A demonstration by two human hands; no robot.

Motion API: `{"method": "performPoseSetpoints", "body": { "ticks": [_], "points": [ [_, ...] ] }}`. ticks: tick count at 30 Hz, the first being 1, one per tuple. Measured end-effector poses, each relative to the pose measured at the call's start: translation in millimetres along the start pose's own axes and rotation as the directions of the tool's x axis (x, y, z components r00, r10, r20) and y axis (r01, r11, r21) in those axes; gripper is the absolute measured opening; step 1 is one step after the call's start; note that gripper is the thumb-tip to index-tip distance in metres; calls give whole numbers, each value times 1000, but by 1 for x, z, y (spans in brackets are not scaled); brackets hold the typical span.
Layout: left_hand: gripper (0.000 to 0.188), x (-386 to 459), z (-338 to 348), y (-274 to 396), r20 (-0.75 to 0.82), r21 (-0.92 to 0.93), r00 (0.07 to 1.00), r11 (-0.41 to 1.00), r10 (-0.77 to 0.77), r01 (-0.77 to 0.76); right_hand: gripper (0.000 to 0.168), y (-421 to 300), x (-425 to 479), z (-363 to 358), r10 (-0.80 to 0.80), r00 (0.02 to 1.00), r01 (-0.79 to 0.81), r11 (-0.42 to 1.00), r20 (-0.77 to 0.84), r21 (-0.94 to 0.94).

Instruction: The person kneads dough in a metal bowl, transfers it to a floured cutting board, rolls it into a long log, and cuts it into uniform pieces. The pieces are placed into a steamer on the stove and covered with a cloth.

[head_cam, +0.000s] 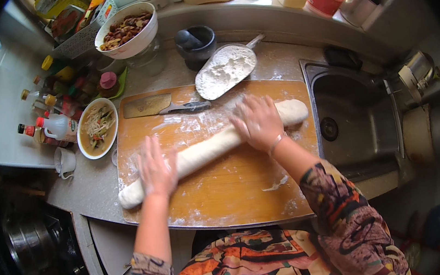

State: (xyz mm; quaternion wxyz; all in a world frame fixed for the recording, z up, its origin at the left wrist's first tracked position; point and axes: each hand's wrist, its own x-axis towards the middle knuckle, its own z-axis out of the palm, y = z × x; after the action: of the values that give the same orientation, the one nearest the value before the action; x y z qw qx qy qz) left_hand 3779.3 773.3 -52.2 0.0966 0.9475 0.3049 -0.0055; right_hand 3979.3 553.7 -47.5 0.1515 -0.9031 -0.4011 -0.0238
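Observation:
A long, thick log of dough (208, 151) lies slantwise across a floured wooden board (227, 194), its right end farther from me. Flat on top of the dough near its left end is my left hand (157, 168), slightly blurred, fingers pointing away. My right hand (258, 122) presses on the log toward its right end, with a bracelet at the wrist. Neither hand grips the dough. Along the board's far edge rests a Chinese cleaver (148, 106), handle to the right. A metal scoop of flour (226, 70) lies over the far edge, beyond my right hand.
On the left stand a bowl of noodle soup (97, 127) and several bottles (57, 124). A white bowl of brown pieces (127, 30) sits behind, beside a stone mortar with pestle (195, 45). The sink (353, 117) borders the board's right side.

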Motion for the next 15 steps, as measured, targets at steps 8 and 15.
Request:
{"method": "performPoseSetpoints", "body": {
  "ticks": [8, 15],
  "points": [
    [69, -84, 15, -10, -91, -40, 963, 965, 253, -258, 61, 30, -72, -6, 61, 998, -62, 998, -22, -6],
    [79, -124, 8, 1, -76, 46, 982, 985, 170, -167, 71, 36, -108, -8, 115, 993, -116, 992, -21, -49]
  ]
}}
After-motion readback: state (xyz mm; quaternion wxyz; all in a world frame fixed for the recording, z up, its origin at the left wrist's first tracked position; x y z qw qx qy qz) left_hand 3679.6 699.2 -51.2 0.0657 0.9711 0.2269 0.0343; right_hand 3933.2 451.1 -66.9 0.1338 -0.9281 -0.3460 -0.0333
